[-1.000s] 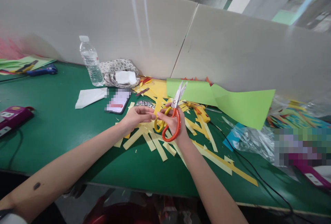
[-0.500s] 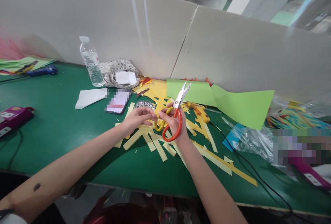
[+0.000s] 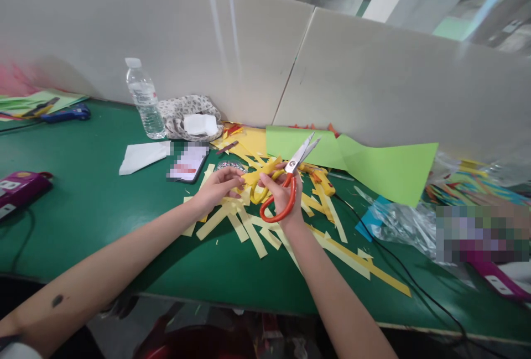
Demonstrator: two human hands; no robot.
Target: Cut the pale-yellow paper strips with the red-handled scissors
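Observation:
My right hand (image 3: 284, 196) is closed around a pair of scissors (image 3: 279, 212) with one red and one yellow handle loop. Their blades point up and away, slightly parted. Between my hands is a strip of yellow paper (image 3: 261, 173), pinched at its near left end by the fingers of my left hand (image 3: 222, 187). The thumb of my right hand lies close to that strip; whether it presses on it I cannot tell. Beneath both hands, pale yellow paper strips (image 3: 253, 237) lie scattered over the green table (image 3: 166, 270).
A water bottle (image 3: 144, 99) stands at the back left beside a spotted cloth pouch (image 3: 191, 107). Nearer lies a phone (image 3: 191, 162). Behind my right hand are a yellow glue gun (image 3: 326, 182) with a black cable and green paper sheets (image 3: 390, 168). Purple power strips (image 3: 27, 187) sit at the sides.
The yellow strip has turned and now shows broad between my hands. The scissors have tilted further right, and my hands have drawn slightly apart.

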